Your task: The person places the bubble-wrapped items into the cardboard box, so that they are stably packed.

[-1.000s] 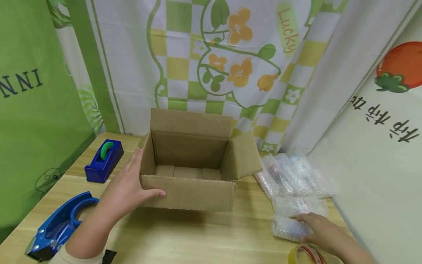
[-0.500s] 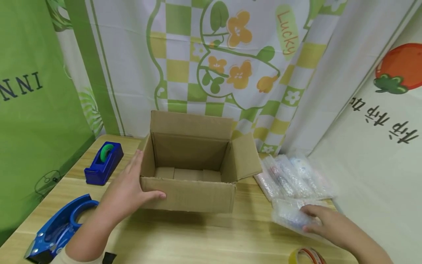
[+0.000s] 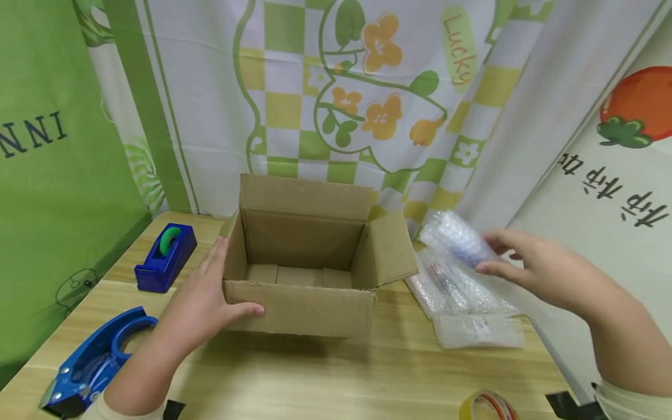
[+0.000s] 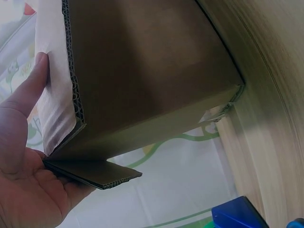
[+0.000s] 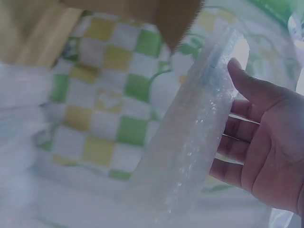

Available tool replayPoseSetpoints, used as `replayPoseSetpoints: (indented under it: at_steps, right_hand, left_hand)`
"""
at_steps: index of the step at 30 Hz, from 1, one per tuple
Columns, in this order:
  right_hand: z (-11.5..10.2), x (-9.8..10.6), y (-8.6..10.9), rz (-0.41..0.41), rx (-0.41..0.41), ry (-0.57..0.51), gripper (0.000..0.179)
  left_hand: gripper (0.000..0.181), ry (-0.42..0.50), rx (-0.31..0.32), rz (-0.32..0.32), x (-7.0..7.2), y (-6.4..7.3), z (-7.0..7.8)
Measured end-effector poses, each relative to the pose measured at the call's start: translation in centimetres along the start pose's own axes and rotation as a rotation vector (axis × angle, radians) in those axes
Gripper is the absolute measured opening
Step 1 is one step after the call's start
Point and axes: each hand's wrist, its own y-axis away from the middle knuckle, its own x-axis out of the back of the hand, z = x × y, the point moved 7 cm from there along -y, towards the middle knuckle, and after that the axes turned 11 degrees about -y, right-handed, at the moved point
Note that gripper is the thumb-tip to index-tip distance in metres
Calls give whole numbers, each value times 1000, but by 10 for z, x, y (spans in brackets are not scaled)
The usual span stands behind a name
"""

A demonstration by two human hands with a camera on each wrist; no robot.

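An open cardboard box (image 3: 299,309) stands mid-table, its flaps spread and its inside bare. My left hand (image 3: 202,297) holds its front left corner; in the left wrist view the thumb (image 4: 33,88) lies on the front flap and the fingers reach behind a side flap. My right hand (image 3: 546,268) pinches a bubble-wrapped bundle (image 3: 457,236) by its near end, raised over other wrapped bundles (image 3: 446,286). In the right wrist view this roll of bubble wrap (image 5: 194,123) lies between thumb and fingers; its contents are blurred by the wrap.
One flat bubble-wrapped pack (image 3: 478,331) lies in front of the other bundles. A tape roll (image 3: 488,405) sits at the front edge. To the left are a blue tape dispenser (image 3: 167,256) and a blue tape gun (image 3: 94,361). A patterned curtain (image 3: 294,116) hangs behind.
My right hand has picked up the nearest bubble-wrapped bundle from the front right of the table and carried it up and back over the others. The left hand stays on the box.
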Motion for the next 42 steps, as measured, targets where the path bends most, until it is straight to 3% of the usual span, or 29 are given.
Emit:
replayPoseSetpoints:
  at_steps: [5, 10, 19, 31, 42]
  right_hand:
    - [-44, 20, -33, 26, 115, 14, 39]
    - [-85, 29, -68, 9, 180, 24, 42]
    - [-134, 9, -128, -85, 296, -2, 41]
    - [-172, -32, -187, -165, 315, 4, 48]
    - [-171, -85, -217, -174, 312, -16, 45]
  left_hand:
    - [140, -10, -2, 1, -1, 0, 0]
    - [140, -11, -4, 4, -1, 1, 0]
    - [139, -13, -9, 14, -1, 1, 0]
    - [139, -18, -8, 15, 1, -1, 0]
    - [139, -14, -6, 8, 0, 0, 1]
